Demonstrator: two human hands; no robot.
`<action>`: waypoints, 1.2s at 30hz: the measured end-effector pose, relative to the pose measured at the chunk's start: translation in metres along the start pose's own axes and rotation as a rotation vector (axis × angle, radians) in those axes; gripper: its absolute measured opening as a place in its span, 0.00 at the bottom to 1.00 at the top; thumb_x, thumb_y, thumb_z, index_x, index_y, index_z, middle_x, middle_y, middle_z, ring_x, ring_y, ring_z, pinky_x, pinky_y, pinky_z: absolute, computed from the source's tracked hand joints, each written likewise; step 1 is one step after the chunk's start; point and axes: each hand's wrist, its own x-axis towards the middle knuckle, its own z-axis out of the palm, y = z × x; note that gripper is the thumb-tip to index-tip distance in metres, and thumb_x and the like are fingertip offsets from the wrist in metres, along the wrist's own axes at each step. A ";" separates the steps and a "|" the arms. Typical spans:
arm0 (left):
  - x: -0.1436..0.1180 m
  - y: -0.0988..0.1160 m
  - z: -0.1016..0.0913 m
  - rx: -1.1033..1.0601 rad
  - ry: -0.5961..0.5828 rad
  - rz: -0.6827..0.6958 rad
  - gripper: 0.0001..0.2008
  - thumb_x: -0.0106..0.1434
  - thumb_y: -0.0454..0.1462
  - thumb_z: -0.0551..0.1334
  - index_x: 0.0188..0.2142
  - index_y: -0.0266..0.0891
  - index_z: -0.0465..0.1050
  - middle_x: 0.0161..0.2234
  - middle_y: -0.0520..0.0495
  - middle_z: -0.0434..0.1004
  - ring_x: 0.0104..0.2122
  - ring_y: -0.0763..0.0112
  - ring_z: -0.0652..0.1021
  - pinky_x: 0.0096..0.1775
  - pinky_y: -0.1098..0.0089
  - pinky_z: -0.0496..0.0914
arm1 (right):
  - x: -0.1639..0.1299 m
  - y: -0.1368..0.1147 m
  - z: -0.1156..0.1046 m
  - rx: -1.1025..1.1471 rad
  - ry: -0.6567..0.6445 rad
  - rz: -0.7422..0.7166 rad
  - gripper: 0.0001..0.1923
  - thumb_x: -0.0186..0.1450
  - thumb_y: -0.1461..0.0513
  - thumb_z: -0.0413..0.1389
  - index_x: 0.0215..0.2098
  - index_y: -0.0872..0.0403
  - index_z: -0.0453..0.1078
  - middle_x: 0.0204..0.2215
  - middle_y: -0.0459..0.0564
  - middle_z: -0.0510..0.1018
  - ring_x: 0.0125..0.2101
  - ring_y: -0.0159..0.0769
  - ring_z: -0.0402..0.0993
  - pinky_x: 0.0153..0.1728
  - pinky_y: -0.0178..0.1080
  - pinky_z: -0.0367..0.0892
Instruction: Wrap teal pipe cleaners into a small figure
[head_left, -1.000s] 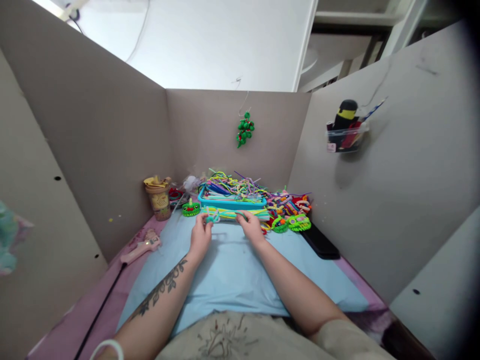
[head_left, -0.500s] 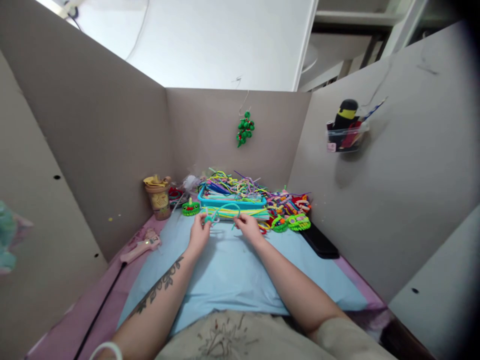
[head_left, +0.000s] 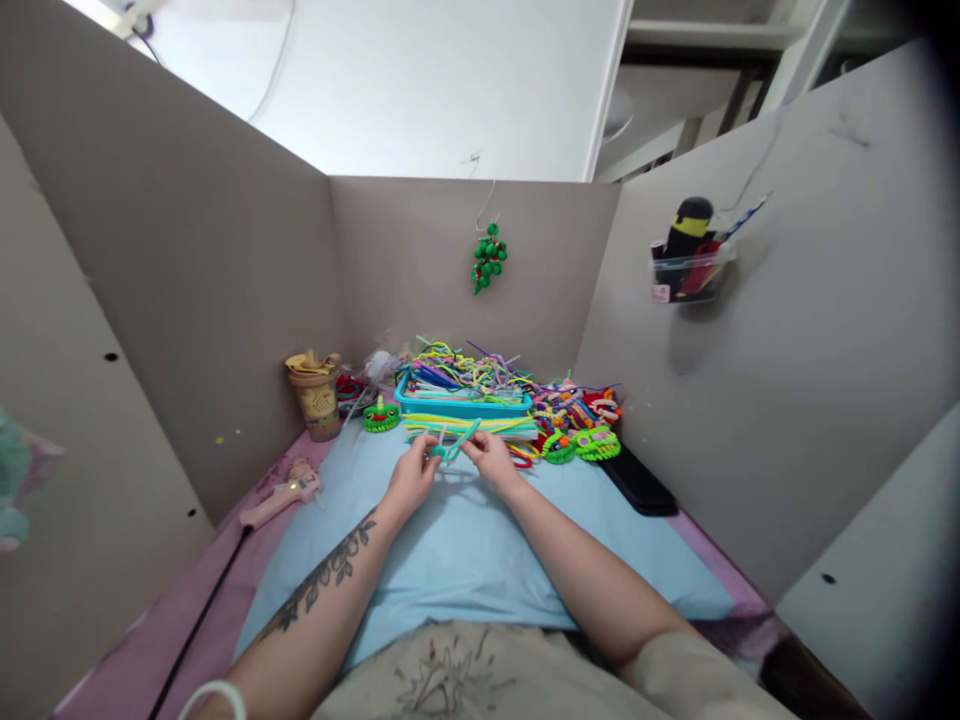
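Over the blue sheet (head_left: 450,540) my left hand (head_left: 414,474) pinches a small teal piece of twisted pipe cleaner (head_left: 438,453) between thumb and fingertips. A loose teal length rises from it in a narrow bend (head_left: 469,434). My right hand (head_left: 491,460) is closed on that length a short way to the right, its fingertips partly hiding it. A pale lilac strand stands up beside the left fingertips. Just behind both hands lies a row of straight yellow, white and teal pipe cleaners (head_left: 472,428).
A blue tray (head_left: 465,408) heaped with pipe cleaners stands behind. Green frog-like pieces (head_left: 381,416) sit left and right of it. A pink glue gun (head_left: 283,497) with a black cord lies left, near a cup (head_left: 319,405). A black case (head_left: 637,480) lies right. Grey panels surround the table.
My hands have come closer together, the left moving right and slightly nearer me. The wide teal loop between them has shrunk to a narrow bend.
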 end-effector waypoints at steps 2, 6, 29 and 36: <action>0.001 -0.001 0.000 0.007 0.027 0.003 0.11 0.56 0.36 0.56 0.40 0.41 0.66 0.29 0.51 0.71 0.23 0.73 0.69 0.28 0.72 0.62 | 0.000 -0.001 0.000 -0.003 0.059 -0.026 0.14 0.54 0.54 0.55 0.19 0.56 0.63 0.16 0.41 0.64 0.19 0.28 0.58 0.22 0.32 0.54; 0.001 -0.001 0.000 -0.011 0.047 0.016 0.10 0.56 0.36 0.56 0.40 0.40 0.66 0.29 0.51 0.71 0.23 0.73 0.69 0.28 0.72 0.62 | 0.000 0.001 0.001 -0.015 0.044 -0.015 0.16 0.55 0.54 0.55 0.18 0.56 0.64 0.15 0.41 0.62 0.18 0.27 0.56 0.21 0.31 0.52; -0.002 0.004 0.002 -0.030 0.048 0.046 0.11 0.57 0.37 0.57 0.40 0.40 0.66 0.26 0.52 0.71 0.22 0.73 0.69 0.28 0.72 0.62 | -0.008 -0.003 0.011 0.234 -0.292 0.187 0.12 0.49 0.60 0.59 0.31 0.55 0.67 0.18 0.40 0.69 0.17 0.25 0.62 0.18 0.29 0.55; 0.010 -0.005 0.003 -0.378 0.215 -0.124 0.14 0.52 0.37 0.60 0.38 0.37 0.63 0.31 0.49 0.72 0.28 0.72 0.74 0.30 0.72 0.67 | -0.011 -0.002 0.015 0.340 -0.340 0.107 0.20 0.50 0.63 0.58 0.41 0.53 0.61 0.17 0.35 0.64 0.16 0.24 0.59 0.19 0.29 0.54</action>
